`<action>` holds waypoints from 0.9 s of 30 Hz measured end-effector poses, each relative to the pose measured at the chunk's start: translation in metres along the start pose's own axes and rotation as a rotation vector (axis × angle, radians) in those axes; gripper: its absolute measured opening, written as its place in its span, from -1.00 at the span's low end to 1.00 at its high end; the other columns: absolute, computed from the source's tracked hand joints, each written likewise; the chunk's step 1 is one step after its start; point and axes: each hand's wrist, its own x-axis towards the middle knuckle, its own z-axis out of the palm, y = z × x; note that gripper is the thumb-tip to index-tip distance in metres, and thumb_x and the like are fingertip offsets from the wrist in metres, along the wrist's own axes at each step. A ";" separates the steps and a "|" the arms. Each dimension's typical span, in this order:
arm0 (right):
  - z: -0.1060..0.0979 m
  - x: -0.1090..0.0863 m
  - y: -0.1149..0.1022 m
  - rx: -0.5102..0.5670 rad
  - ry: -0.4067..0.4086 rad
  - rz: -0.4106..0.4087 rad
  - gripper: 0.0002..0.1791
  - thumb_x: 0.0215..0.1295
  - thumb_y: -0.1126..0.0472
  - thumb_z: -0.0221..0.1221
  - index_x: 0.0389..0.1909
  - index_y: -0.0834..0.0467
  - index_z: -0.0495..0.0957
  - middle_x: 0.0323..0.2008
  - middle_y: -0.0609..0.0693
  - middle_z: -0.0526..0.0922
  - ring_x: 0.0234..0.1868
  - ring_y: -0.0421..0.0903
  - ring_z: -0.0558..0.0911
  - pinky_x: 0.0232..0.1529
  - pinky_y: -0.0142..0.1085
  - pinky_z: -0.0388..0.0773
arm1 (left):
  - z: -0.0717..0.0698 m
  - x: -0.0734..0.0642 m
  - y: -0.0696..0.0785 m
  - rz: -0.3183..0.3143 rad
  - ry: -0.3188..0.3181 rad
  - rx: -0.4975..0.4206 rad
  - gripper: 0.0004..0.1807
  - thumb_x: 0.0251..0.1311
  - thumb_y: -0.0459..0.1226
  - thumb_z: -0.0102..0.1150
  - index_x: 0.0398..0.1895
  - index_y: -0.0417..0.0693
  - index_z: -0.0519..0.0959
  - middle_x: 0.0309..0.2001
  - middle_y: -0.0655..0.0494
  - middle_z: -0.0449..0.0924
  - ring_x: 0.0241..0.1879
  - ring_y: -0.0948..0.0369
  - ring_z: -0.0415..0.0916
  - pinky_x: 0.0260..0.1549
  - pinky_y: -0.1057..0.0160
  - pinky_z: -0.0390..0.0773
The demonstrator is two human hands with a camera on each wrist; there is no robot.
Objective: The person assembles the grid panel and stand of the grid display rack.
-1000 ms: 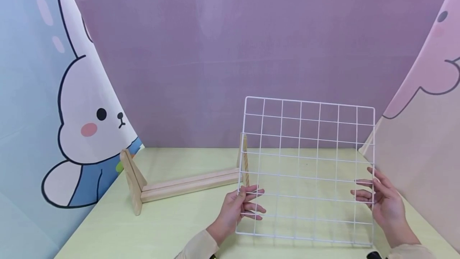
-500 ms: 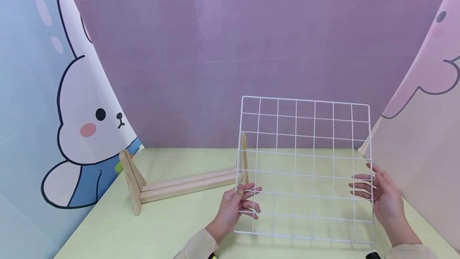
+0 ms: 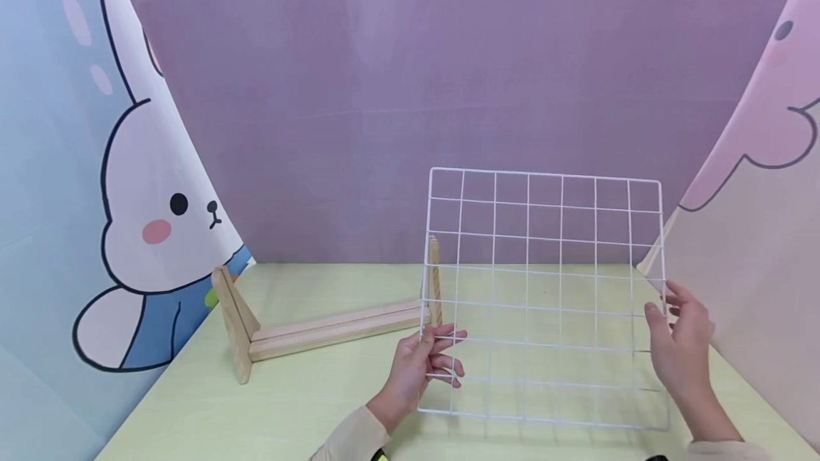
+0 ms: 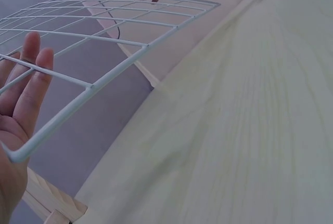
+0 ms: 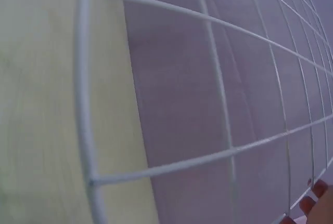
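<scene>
From the head I look forward and down from the near side of the wire grid (image 3: 560, 309), far enough back to get all of it, the table (image 3: 288, 411) beneath and the purple cloth (image 3: 416, 105) beyond. My left wrist view, rolled sideways, sits close by the grid's lower left corner and faces along its bottom edge toward the right hand (image 3: 684, 351). My right wrist view, also rolled, looks across the wires from very near. All three share grid, table and cloth.

Looks like a cloth-screened booth (image 3: 608, 55).
Walled by a purple sheet (image 3: 359, 126) beyond the gripping left hand (image 3: 408, 375), cartoon-printed sheets (image 3: 51, 162) to either side, pale tabletop (image 3: 307, 404) beneath.
</scene>
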 end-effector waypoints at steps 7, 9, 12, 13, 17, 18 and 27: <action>0.007 -0.007 -0.011 -0.082 0.076 -0.266 -0.36 0.22 0.30 0.14 0.32 0.39 0.26 0.17 0.52 0.13 0.19 0.41 0.00 0.15 0.14 -0.15 | 0.003 0.001 0.003 0.008 -0.002 -0.007 -0.40 0.45 0.17 -0.13 0.16 -0.14 0.50 0.08 0.09 0.67 -0.41 0.25 0.71 -0.43 0.21 0.71; 0.010 -0.009 -0.014 -0.092 0.086 -0.337 -0.33 0.16 0.26 0.16 0.30 0.41 0.27 0.14 0.53 0.15 0.19 0.45 0.00 0.14 0.12 -0.16 | 0.005 0.001 0.005 0.007 0.002 0.001 -0.42 0.50 0.12 -0.18 0.18 -0.17 0.49 0.09 0.08 0.66 -0.42 0.25 0.71 -0.42 0.21 0.71; 0.013 -0.013 -0.019 -0.121 0.069 -0.385 -0.28 0.12 0.19 0.17 0.30 0.40 0.27 0.13 0.53 0.14 0.17 0.50 0.00 0.08 0.18 -0.12 | 0.006 0.001 0.006 0.012 0.006 0.006 -0.42 0.51 0.10 -0.19 0.18 -0.20 0.48 0.09 0.07 0.66 -0.42 0.26 0.71 -0.43 0.21 0.71; 0.015 -0.014 -0.021 -0.130 0.059 -0.390 -0.27 0.12 0.18 0.17 0.30 0.40 0.26 0.13 0.53 0.13 0.17 0.51 0.01 0.06 0.21 -0.10 | 0.006 0.001 0.006 0.012 0.007 0.008 -0.42 0.53 0.09 -0.21 0.19 -0.21 0.48 0.09 0.06 0.66 -0.42 0.26 0.71 -0.43 0.21 0.71; 0.019 -0.020 -0.028 -0.178 0.012 -0.375 -0.25 0.13 0.16 0.20 0.33 0.35 0.25 0.18 0.48 0.13 0.16 0.50 0.02 -0.04 0.27 -0.04 | 0.007 0.001 0.007 0.015 0.004 0.003 -0.49 0.54 0.07 -0.23 0.14 -0.11 0.52 0.07 0.11 0.67 -0.42 0.26 0.71 -0.43 0.22 0.71; 0.020 -0.022 -0.030 -0.189 0.002 -0.375 -0.25 0.12 0.15 0.21 0.33 0.34 0.25 0.19 0.47 0.13 0.17 0.49 0.03 -0.05 0.28 -0.03 | 0.008 0.000 0.007 0.016 0.003 0.003 -0.50 0.55 0.06 -0.25 0.13 -0.09 0.53 0.06 0.12 0.67 -0.42 0.26 0.71 -0.43 0.22 0.71; 0.036 -0.039 -0.041 -0.268 -0.018 -0.524 -0.15 0.28 -0.37 -0.01 0.28 0.27 0.30 0.06 0.43 0.20 -0.06 0.42 0.19 -0.17 0.24 0.10 | 0.008 0.001 0.007 0.016 -0.001 0.007 -0.54 0.54 0.07 -0.25 0.08 0.02 0.56 0.04 0.16 0.69 -0.43 0.27 0.70 -0.43 0.22 0.71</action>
